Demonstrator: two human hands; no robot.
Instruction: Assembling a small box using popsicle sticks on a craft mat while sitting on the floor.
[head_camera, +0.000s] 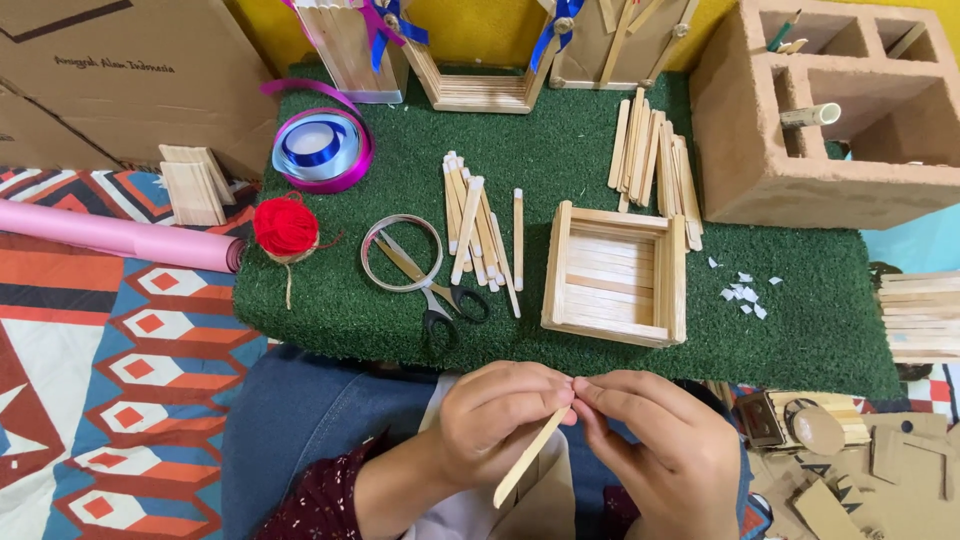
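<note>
My left hand and my right hand meet over my lap, both pinching one wooden craft stick that slants down to the left. Fingertips of both hands touch at the stick's upper end. Just beyond my hands, on the green turf mat, sits an open square box built of craft sticks. A loose pile of sticks lies to its left and another pile behind it.
Scissors and a metal ring lie on the mat, beside a red yarn ball and ribbon spools. A pink paper roll lies left; a hollow block stands at the back right; cardboard scraps sit lower right.
</note>
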